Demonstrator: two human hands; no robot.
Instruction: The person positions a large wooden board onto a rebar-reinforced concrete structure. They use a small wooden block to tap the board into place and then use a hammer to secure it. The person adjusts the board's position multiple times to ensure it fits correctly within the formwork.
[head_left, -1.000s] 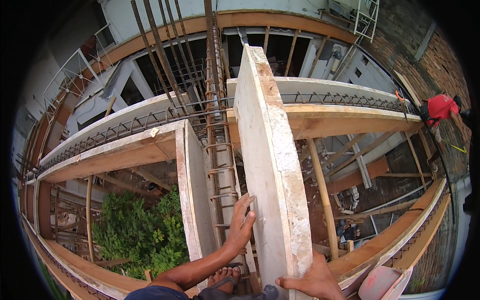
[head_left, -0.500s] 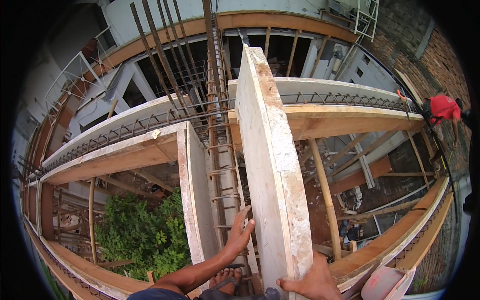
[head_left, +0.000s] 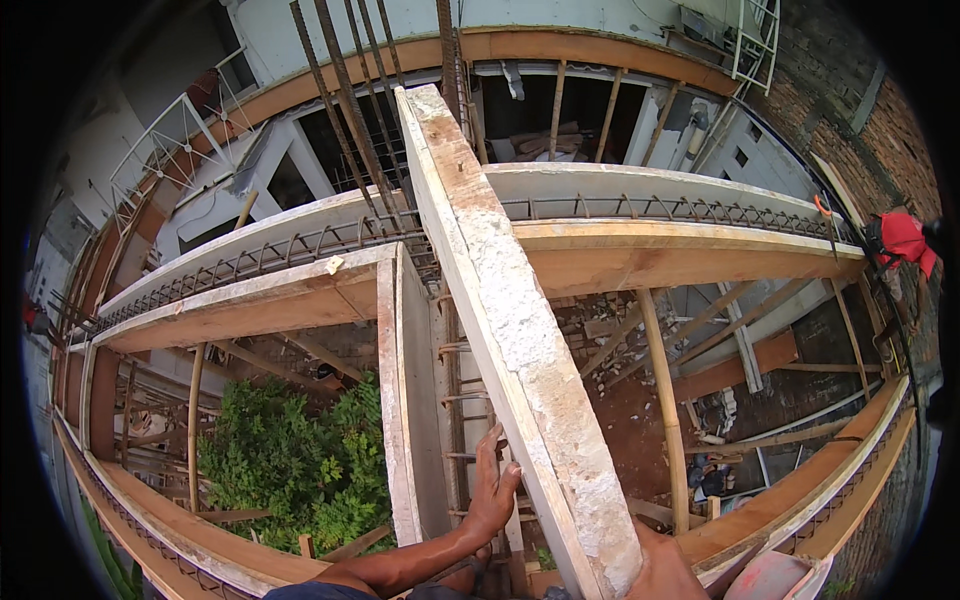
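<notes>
A long formwork panel (head_left: pixel 520 330) with a rough, concrete-crusted edge stands up over the beam trench and slants from far left to near right. My right hand (head_left: pixel 662 568) grips its near end from the right side; most of those fingers are hidden behind the panel. Along the panel's left face, my left hand (head_left: pixel 492 495) is open with fingers stretched forward, close to or touching the wood. Below, reinforcement bars (head_left: pixel 455 398) with ties run lengthwise in the trench. Another formwork panel (head_left: pixel 388 390) stands upright on the trench's left side.
Tall rebar (head_left: pixel 345 110) rises at the far end. A formed cross beam (head_left: pixel 690 240) spans the far side. Bamboo props (head_left: pixel 662 410) stand over a deep drop at right; a leafy bush (head_left: pixel 295 460) grows below left. A person in red (head_left: pixel 903 240) is at far right.
The panel's far end has swung left, from right of the trench to across it. Its near end and my right hand have shifted slightly right. My left hand stays beside the panel.
</notes>
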